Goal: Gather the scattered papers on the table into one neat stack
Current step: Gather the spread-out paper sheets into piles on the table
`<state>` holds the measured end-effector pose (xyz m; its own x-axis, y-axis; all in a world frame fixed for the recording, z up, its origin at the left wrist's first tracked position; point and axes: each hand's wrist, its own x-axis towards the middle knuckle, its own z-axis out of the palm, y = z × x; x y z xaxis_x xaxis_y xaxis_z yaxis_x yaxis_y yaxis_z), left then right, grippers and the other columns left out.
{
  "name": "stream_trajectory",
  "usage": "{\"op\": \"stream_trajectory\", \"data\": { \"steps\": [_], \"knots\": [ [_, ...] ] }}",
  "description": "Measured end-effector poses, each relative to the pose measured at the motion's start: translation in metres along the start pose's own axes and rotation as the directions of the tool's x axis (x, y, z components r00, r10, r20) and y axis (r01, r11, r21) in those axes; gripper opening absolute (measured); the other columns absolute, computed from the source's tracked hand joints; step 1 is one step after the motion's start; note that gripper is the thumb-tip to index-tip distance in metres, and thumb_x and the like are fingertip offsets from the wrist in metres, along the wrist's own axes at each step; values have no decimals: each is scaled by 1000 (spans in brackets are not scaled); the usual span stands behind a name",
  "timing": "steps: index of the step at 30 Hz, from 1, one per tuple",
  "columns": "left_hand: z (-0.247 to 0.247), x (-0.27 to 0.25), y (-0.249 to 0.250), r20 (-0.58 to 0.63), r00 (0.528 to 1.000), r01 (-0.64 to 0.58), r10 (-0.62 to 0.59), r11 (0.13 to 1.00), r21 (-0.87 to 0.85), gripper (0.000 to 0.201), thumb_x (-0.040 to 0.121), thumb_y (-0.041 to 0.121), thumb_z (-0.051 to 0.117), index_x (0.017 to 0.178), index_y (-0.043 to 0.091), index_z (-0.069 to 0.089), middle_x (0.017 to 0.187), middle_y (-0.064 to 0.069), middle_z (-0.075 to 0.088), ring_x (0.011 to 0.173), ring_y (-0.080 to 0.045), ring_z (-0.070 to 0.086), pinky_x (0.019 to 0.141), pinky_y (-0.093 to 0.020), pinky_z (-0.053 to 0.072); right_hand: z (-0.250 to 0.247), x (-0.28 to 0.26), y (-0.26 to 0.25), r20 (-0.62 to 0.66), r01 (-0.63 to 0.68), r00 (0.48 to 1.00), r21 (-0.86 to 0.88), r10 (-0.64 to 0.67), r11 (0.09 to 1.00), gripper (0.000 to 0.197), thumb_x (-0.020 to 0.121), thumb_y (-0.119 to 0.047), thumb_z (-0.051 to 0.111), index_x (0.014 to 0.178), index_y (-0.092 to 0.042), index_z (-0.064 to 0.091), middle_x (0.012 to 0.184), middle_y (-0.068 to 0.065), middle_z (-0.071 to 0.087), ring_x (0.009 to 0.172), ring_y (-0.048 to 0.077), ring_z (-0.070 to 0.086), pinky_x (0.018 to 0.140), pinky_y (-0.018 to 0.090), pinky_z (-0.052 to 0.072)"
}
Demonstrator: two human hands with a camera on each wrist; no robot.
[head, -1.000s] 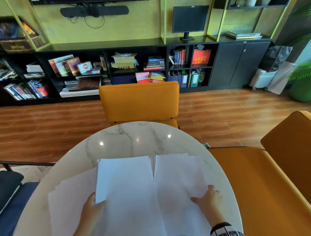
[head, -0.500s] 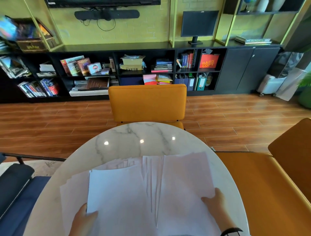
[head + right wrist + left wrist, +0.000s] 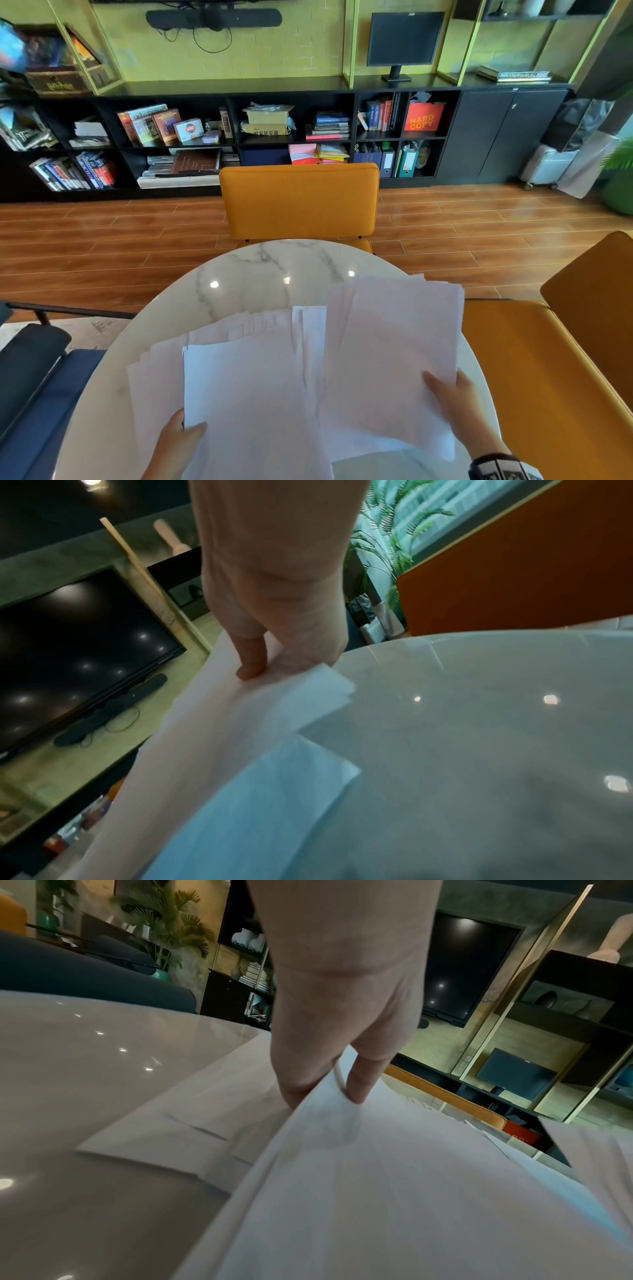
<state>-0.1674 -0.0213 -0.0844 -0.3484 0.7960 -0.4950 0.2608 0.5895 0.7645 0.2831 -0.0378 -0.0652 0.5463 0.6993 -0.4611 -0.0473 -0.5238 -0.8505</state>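
Observation:
Several white paper sheets lie fanned and overlapping on the round marble table. My left hand pinches the near left edge of the left bundle, thumb on top and fingers underneath, lifting it off the sheets below. My right hand pinches the right edge of the right bundle, thumb on top, raising that side off the table. In the right wrist view the right hand holds the papers above the tabletop, with one more sheet beneath.
An orange chair stands at the table's far side. An orange bench runs along the right. A dark blue seat sits at the left. Black shelves with books line the far wall.
Both hands have drawn the two paper bundles closer so they overlap more. The right bundle is now lifted and tilted, and the left top sheets are raised off the table.

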Motion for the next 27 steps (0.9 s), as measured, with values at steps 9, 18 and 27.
{"op": "stream_trajectory", "data": {
  "steps": [9,18,27],
  "knots": [
    [0,-7,8,44,999,23,-23,1000,-3,55,49,18,62,103,4,63,107,-14,65,100,-30,58,89,-38,43,63,-29,-9,310,-99,949,122,57,988,26,81,-1,69,106,1,64,96,21,71,82,33,67,78,45,58],
    [2,-22,24,-10,993,118,-118,993,-16,60,98,39,35,137,-6,41,149,-23,37,137,-35,36,110,-38,27,136,-74,-1,479,280,873,-345,-88,896,29,74,-13,74,90,-26,53,88,-4,65,86,20,64,76,27,50],
    [-1,-19,17,58,995,86,-79,989,-120,33,87,32,62,110,8,60,110,-12,64,97,-28,57,91,-38,44,169,-100,-10,587,384,807,-442,-62,811,31,85,-15,53,113,-25,49,106,0,62,109,24,62,92,30,49]
  ]
}}
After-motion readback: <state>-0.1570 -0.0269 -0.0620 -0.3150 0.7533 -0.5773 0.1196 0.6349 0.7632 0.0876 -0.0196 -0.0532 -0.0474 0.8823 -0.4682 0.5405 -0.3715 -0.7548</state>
